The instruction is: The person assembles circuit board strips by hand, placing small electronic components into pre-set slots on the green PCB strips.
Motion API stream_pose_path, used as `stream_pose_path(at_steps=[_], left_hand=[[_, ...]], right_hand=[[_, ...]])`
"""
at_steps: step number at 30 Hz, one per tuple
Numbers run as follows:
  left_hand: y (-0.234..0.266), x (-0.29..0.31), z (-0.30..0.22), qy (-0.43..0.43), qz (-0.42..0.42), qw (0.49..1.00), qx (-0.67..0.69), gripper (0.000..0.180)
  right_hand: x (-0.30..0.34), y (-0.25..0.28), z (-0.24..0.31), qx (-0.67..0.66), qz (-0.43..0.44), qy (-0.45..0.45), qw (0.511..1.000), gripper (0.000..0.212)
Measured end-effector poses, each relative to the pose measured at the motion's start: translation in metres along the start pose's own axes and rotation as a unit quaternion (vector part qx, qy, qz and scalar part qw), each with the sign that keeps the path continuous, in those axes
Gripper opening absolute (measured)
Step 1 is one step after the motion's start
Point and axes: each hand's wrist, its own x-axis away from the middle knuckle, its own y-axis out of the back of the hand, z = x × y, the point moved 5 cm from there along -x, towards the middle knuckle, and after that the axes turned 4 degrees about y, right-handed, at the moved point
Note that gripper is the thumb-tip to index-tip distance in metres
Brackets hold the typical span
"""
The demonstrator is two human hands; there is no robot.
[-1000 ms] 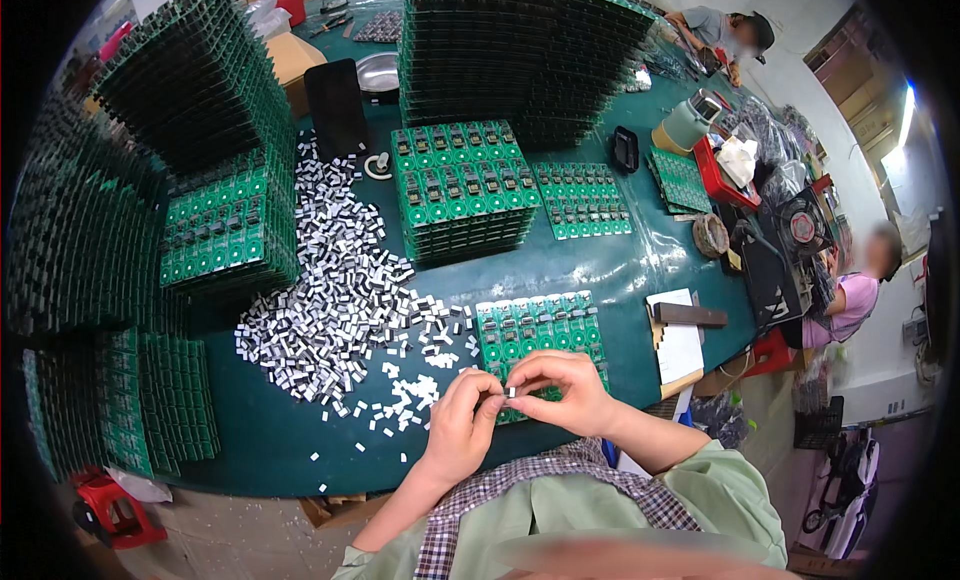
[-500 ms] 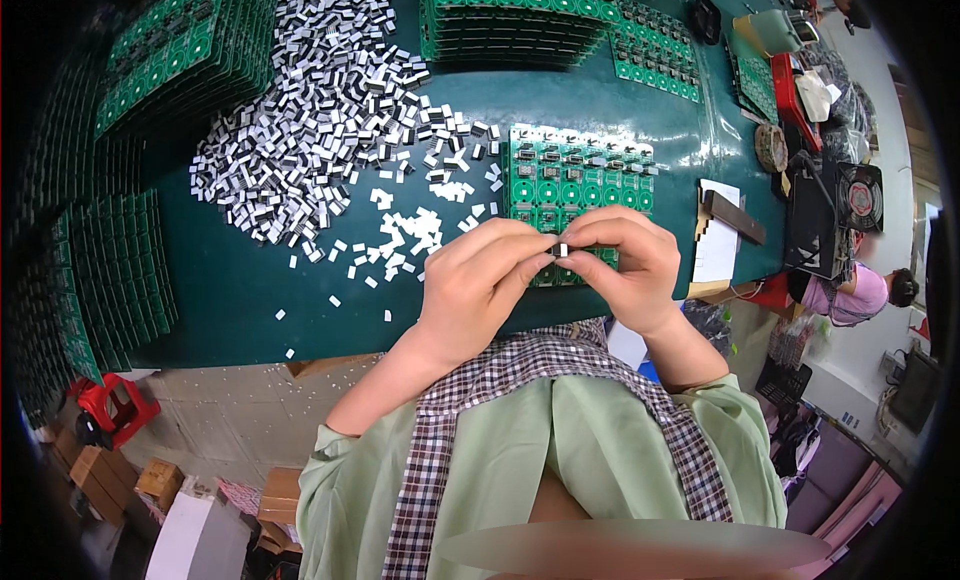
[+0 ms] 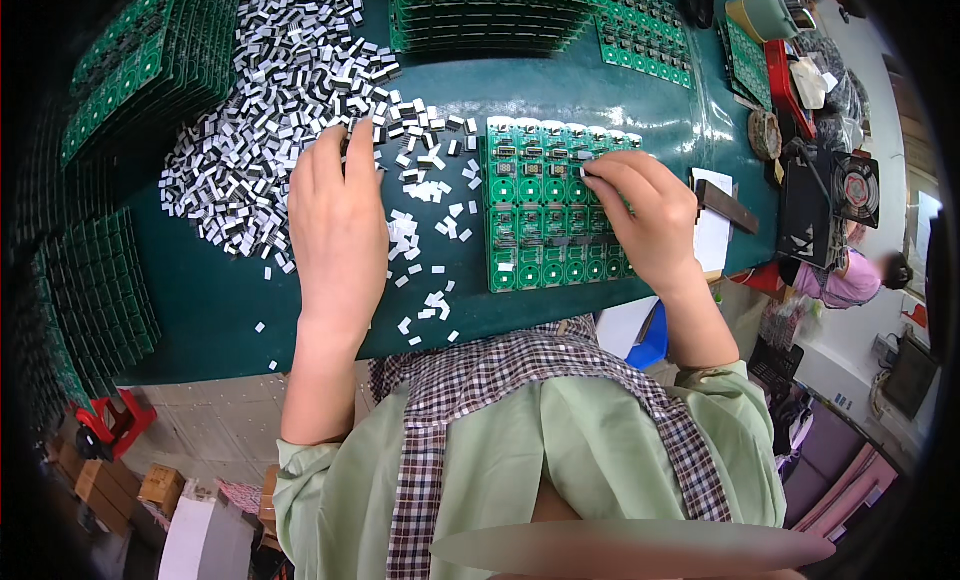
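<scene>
My left hand (image 3: 342,235) reaches over the edge of a heap of small black-and-white display modules (image 3: 255,165). Its fingers are apart, the tips touching or just above the modules, and no held piece shows. My right hand (image 3: 648,215) is closed in a pinch at the green circuit board panel (image 3: 530,220), with a small display module (image 3: 584,171) at its fingertips, mostly hidden by them. To the left of that spot, several dark little displays sit in a row on the panel. Small white slips (image 3: 403,242) lie scattered between my left hand and the panel.
Stacks of green boards stand at the far left (image 3: 120,75), left edge (image 3: 95,300) and back (image 3: 490,25). Another panel (image 3: 645,42) lies at the back right. A dark bar (image 3: 728,208) rests on white paper. A fan (image 3: 857,192) and a person (image 3: 845,278) are at right.
My hands have parted from holding one small module together. The left moved left to the heap and opened; the right moved up to the panel. The view shifted slightly.
</scene>
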Motion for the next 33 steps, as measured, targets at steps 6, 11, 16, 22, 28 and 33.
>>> stream_pose_path(at_steps=[6, 11, 16, 22, 28, 33], left_hand=[[-0.009, 0.008, 0.001, 0.012, 0.091, 0.996, 0.01, 0.02], [0.002, 0.008, 0.001, -0.004, 0.014, 0.996, 0.093, 0.017], [0.005, 0.021, -0.002, 0.093, 0.042, 0.953, 0.286, 0.018], [-0.012, 0.034, -0.012, 0.147, 0.132, 0.833, 0.517, 0.021], [-0.016, 0.04, -0.018, 0.195, 0.144, 0.783, 0.573, 0.02], [-0.023, 0.042, -0.019, 0.221, 0.14, 0.743, 0.616, 0.018]], right_hand=[[-0.003, -0.001, 0.006, 0.069, 0.017, 0.038, 0.997, 0.019], [-0.002, -0.003, 0.007, 0.096, 0.029, 0.054, 0.993, 0.02], [-0.003, -0.003, 0.008, 0.098, 0.028, 0.056, 0.993, 0.02], [-0.004, -0.001, 0.01, 0.079, 0.039, 0.023, 0.996, 0.015], [-0.006, 0.0, 0.01, 0.06, 0.032, 0.01, 0.998, 0.014], [-0.003, -0.001, 0.009, 0.069, 0.032, 0.028, 0.997, 0.015]])
